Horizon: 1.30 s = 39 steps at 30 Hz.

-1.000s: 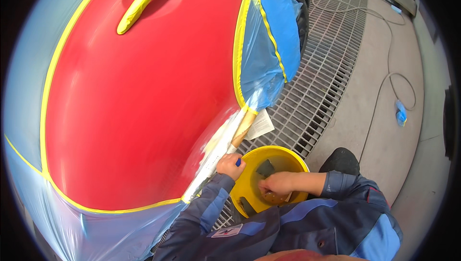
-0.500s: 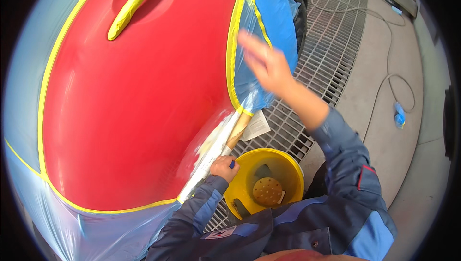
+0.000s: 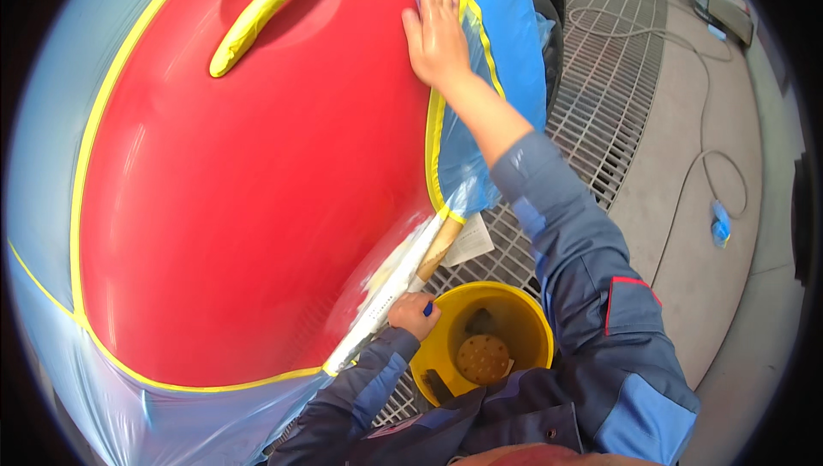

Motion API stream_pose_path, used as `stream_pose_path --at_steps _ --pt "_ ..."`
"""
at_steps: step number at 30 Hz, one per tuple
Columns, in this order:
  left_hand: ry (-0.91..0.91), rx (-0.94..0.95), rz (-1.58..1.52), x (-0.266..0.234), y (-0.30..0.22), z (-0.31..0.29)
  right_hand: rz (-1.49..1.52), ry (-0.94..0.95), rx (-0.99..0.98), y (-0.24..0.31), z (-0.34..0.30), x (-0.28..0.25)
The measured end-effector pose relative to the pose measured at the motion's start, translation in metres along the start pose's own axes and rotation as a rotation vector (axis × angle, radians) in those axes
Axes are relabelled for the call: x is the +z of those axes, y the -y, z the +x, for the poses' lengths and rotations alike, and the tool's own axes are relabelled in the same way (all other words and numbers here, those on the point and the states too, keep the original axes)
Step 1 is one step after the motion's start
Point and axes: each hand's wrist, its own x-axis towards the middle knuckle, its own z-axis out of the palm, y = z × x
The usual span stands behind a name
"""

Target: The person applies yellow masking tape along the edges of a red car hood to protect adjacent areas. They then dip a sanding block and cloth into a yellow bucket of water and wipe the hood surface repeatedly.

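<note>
A glossy red car door panel [image 3: 257, 200] fills the left and middle, edged with yellow masking tape [image 3: 89, 140]. My right hand [image 3: 439, 37] lies flat at its upper right, fingers stretched out beside the tape; a small purple patch shows at the fingertips, too little to name. Below, my left hand [image 3: 411, 315] is closed around a small blue object [image 3: 429, 308], mostly hidden in the fist. It rests by the panel's lower right edge, next to a whitish sanded patch [image 3: 387, 267]. Yellow wrapping covers the door handle [image 3: 274, 13].
A yellow bucket [image 3: 545, 329] with a perforated round sanding disc [image 3: 483, 359] inside stands close to my body. Blue masking film [image 3: 501, 20] covers the surroundings of the panel. Floor grating [image 3: 600, 80] runs on the right, with a cable [image 3: 705, 114] beyond.
My right hand has moved up and left from over the blue film onto the red panel's edge. My left hand stays closed on the blue object. The view has shifted slightly.
</note>
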Motion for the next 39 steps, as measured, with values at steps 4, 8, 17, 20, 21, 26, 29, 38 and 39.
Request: stream_pose_path --at_steps 4,8,17,20,21,26,29,38,39 --pt "-0.008 0.016 -0.020 0.001 0.004 0.004 -0.004 -0.006 0.035 0.007 -0.001 0.000" --pt "0.007 0.006 0.002 0.000 0.003 0.004 -0.057 0.031 0.111 0.010 -0.001 0.004" --pt "-0.046 0.038 -0.036 0.000 0.001 0.003 0.014 0.044 0.098 0.009 -0.005 -0.002" --pt "-0.010 0.046 -0.036 0.001 0.004 0.003 0.045 -0.017 0.052 0.011 -0.003 -0.003" --pt "-0.015 0.046 -0.037 0.001 0.004 0.002 0.018 0.043 0.115 0.012 -0.002 -0.003" --pt "-0.028 0.049 -0.025 -0.001 0.002 0.001 -0.009 0.045 0.109 0.014 0.001 -0.001" --pt "-0.054 0.045 -0.042 -0.001 0.001 0.000 0.001 0.043 0.133 0.015 0.001 -0.002" --pt "-0.041 0.046 -0.030 0.002 0.005 0.002 -0.083 0.120 0.164 0.015 0.001 -0.005" --pt "-0.046 0.044 -0.030 0.001 0.005 0.001 -0.137 0.166 0.169 0.015 0.000 -0.004"
